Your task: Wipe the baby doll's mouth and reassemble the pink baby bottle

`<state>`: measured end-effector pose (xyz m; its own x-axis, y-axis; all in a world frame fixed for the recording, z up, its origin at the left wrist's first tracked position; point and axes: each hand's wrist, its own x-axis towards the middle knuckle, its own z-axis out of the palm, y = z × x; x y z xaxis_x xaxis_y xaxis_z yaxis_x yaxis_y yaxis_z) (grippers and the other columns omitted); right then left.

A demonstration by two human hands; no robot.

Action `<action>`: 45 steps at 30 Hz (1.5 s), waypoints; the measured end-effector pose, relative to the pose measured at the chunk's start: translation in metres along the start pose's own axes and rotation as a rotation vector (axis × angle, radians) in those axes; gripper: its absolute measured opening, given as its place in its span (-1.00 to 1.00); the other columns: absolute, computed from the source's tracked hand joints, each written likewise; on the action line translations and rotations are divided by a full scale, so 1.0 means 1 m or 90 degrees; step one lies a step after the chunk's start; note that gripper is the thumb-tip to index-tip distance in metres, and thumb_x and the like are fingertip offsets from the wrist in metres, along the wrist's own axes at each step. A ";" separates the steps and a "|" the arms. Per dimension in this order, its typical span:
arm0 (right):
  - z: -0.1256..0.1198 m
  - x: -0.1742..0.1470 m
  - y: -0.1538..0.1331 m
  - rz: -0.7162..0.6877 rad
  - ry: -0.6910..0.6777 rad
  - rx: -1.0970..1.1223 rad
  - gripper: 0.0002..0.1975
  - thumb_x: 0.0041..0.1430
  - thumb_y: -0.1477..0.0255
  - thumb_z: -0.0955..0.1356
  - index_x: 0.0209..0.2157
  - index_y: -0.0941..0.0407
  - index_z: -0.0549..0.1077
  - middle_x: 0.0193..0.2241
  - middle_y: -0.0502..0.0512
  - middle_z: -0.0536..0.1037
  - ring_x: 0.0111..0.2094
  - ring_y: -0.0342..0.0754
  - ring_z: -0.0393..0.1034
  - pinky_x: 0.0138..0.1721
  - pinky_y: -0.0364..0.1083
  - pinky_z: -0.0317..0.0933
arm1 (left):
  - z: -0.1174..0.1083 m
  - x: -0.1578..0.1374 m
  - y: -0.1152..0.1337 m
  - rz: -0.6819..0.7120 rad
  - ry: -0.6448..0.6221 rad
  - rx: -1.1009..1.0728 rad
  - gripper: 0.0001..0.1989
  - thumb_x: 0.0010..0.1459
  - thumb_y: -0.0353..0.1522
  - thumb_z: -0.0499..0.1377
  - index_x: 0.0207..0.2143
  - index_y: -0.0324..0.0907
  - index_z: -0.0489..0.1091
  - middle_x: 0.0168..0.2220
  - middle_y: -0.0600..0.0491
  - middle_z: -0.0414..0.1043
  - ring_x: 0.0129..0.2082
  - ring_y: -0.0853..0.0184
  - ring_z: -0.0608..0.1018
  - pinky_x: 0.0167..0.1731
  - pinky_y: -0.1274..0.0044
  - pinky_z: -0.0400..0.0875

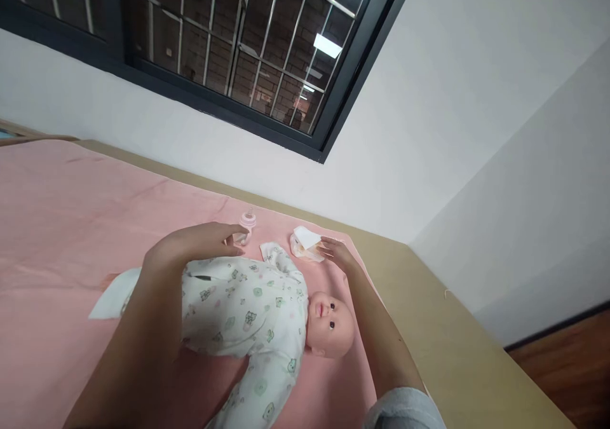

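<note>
A baby doll [248, 305] in a white sleepsuit with green bear prints lies on its back, its bald head [330, 324] to the right. Across its lower body reaches my left arm. My left hand [214, 238] curls its fingers loosely around the lower part of a small baby bottle [248, 220] with a pale pink collar and clear teat. My right hand [337, 252], fingers stretched out, touches the right edge of a small white and clear packet [306, 241] beyond the doll's head. What the packet contains cannot be made out.
A pink sheet [57, 225] covers most of the tan tabletop [405, 302]. White cloth [112, 299] shows at the doll's leg end, partly behind my left arm. A white wall [372, 181] and a dark-framed barred window [229, 41] stand behind the table.
</note>
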<state>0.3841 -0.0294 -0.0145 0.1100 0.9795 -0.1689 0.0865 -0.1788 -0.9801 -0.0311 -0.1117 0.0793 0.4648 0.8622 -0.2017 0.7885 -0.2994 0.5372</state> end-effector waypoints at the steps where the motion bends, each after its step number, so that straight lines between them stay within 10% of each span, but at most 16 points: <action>1: 0.000 0.001 0.000 -0.018 -0.001 0.009 -0.67 0.03 0.42 0.49 -0.11 0.12 0.55 0.03 0.21 0.58 -0.02 0.04 0.54 0.17 0.05 0.30 | 0.000 -0.001 0.001 -0.001 0.000 0.002 -0.33 0.14 -0.08 0.05 0.28 -0.10 0.23 -0.12 0.00 0.54 -0.16 0.12 0.54 -0.26 0.46 0.32; 7: 0.011 0.009 -0.007 -0.158 0.012 0.030 -0.68 -0.06 0.38 0.51 -0.19 0.10 0.63 0.03 0.13 0.58 0.13 0.04 0.42 0.20 0.00 0.27 | -0.001 -0.003 0.003 0.003 -0.008 0.010 -0.33 0.18 -0.10 0.04 0.31 -0.08 0.19 -0.12 0.00 0.54 -0.18 0.14 0.54 -0.27 0.47 0.31; 18: 0.007 0.013 0.003 -0.051 0.204 0.010 -0.78 -0.21 0.68 0.48 -0.42 0.19 0.57 -0.42 0.10 0.61 -0.35 -0.08 0.52 -0.13 -0.05 0.45 | 0.002 0.002 0.003 -0.001 0.002 0.027 -0.29 0.15 -0.07 0.07 0.33 -0.07 0.19 -0.03 -0.03 0.52 -0.11 0.13 0.55 -0.23 0.47 0.34; 31: 0.032 0.021 -0.044 -0.158 0.047 0.093 -0.59 0.01 0.61 0.45 -0.05 0.09 0.53 -0.32 -0.02 0.59 -0.27 -0.20 0.49 0.05 -0.14 0.42 | 0.000 -0.002 0.007 0.009 -0.002 0.047 -0.29 0.18 -0.13 0.04 0.36 -0.11 0.14 -0.15 -0.03 0.56 -0.22 0.11 0.56 -0.35 0.47 0.33; 45: 0.010 0.002 -0.009 0.050 0.081 0.055 -0.91 0.05 0.57 0.44 -0.34 0.19 0.57 -0.23 0.18 0.62 -0.30 -0.09 0.53 -0.18 -0.14 0.45 | 0.004 0.006 0.004 -0.011 0.000 0.045 -0.24 0.16 -0.05 0.07 0.38 -0.05 0.13 0.12 -0.06 0.46 -0.01 0.10 0.54 -0.14 0.43 0.38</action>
<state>0.3738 -0.0253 -0.0068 0.2377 0.9422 -0.2362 -0.0119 -0.2403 -0.9706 -0.0236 -0.1098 0.0768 0.4512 0.8674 -0.2099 0.8225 -0.3129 0.4750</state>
